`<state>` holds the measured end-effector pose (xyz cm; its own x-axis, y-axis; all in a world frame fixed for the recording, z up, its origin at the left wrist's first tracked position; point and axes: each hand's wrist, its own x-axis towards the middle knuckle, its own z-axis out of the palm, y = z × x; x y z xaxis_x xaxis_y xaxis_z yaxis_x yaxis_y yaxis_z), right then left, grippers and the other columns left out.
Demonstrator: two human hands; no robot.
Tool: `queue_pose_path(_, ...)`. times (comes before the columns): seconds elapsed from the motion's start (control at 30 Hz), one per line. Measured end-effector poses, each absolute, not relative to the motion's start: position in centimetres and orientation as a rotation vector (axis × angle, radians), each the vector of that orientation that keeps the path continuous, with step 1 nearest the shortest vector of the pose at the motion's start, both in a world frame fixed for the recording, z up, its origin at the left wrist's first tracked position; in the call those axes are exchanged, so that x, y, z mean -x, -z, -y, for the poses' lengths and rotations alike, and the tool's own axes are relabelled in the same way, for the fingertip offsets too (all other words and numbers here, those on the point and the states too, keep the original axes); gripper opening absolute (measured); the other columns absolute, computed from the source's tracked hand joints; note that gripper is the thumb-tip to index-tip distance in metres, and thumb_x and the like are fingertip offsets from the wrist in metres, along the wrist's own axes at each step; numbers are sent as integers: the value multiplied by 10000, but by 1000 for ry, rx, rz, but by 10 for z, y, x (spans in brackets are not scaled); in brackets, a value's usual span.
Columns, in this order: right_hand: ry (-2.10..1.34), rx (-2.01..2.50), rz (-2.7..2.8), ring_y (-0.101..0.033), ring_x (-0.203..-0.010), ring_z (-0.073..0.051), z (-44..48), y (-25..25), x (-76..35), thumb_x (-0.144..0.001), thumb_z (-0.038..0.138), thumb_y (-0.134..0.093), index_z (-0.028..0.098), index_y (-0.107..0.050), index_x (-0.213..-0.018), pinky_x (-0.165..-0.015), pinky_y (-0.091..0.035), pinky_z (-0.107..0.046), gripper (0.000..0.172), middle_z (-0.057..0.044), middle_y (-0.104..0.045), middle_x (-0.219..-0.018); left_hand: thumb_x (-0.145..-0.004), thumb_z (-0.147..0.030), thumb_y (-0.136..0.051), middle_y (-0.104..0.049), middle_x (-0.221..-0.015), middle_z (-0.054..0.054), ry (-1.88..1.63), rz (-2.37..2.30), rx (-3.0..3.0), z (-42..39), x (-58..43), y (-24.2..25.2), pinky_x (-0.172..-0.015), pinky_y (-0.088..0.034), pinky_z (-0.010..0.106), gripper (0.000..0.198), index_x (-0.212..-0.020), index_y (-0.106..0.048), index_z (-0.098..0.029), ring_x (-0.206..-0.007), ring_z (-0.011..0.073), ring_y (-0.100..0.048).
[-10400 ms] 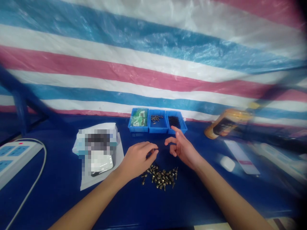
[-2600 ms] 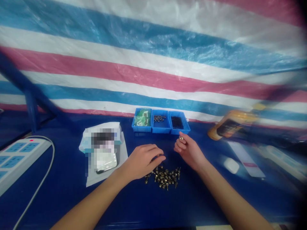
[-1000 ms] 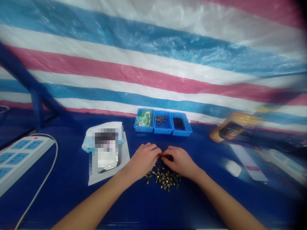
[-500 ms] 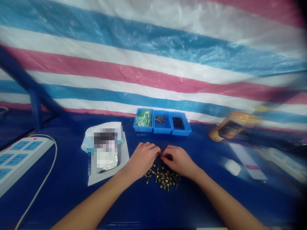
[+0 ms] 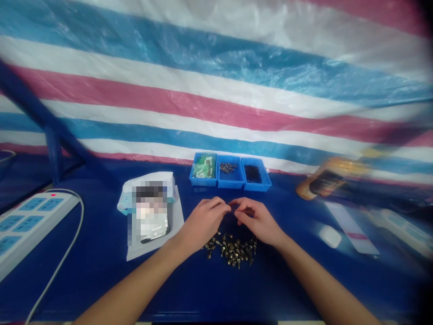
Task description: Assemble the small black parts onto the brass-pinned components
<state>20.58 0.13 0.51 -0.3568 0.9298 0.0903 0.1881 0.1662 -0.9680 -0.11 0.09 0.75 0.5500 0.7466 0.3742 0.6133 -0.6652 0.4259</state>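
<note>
My left hand (image 5: 207, 221) and my right hand (image 5: 254, 219) meet fingertip to fingertip above the blue table (image 5: 216, 293). The left fingers are pinched together; whatever they hold is too small to make out. On the right, thumb and fingers curl toward the left fingertips, and anything between them is hidden. Just below and nearer to me lies a loose pile of small brass-coloured metal pieces (image 5: 235, 253), some with a thin stem and a wider head.
Beyond my hands stand three joined blue bins holding green packets (image 5: 204, 166), small metal parts (image 5: 228, 168) and dark thin pieces (image 5: 252, 173). A power strip (image 5: 37, 216) and tissue pack (image 5: 126, 196) lie left; a bottle (image 5: 324, 180) and white case (image 5: 329, 237) lie right.
Both hands have risen slightly and stay close together. The right hand's fingers have loosened and lifted a little. The whole view has shifted slightly.
</note>
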Motion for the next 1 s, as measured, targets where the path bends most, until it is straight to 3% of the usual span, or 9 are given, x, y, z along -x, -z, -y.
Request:
queue_pose_path(0.3, -1414, 1003, 1533, -598, -612, -102, -4, -1, -207, -843, 265, -667, 179, -579, -742, -647, -511, -303, 159, -51, -678, -1026, -993, -130, -437, -648, -1025, 18, -673, -1050, -2561, 1, -1, -9, -839, -461, 322, 237, -1076, -642, -215, -895, 152, -622)
queue_pose_path(0.53, -1252, 1059, 1679, -592, -733, -136, -4, 0, -207, -837, 286, -679, 188, -613, -788, -673, -487, -284, 128, -43, -676, -978, -988, -128, -441, -645, -1008, 23, -653, -1062, -2560, 2, 0, -9, -819, -460, 327, 234, -1072, -644, -209, -874, 161, -602)
queue_pose_path(1.0, -1209, 1132, 1736, -566, -649, -136, -3, 0, -205, -818, 405, -726, 203, -687, -840, -630, -460, -272, 207, 1, -670, -779, -998, -157, -441, -642, -1011, 19, -646, -1118, -2497, 1, 2, -8, -834, -456, 329, 225, -1065, -647, -217, -881, 162, -617)
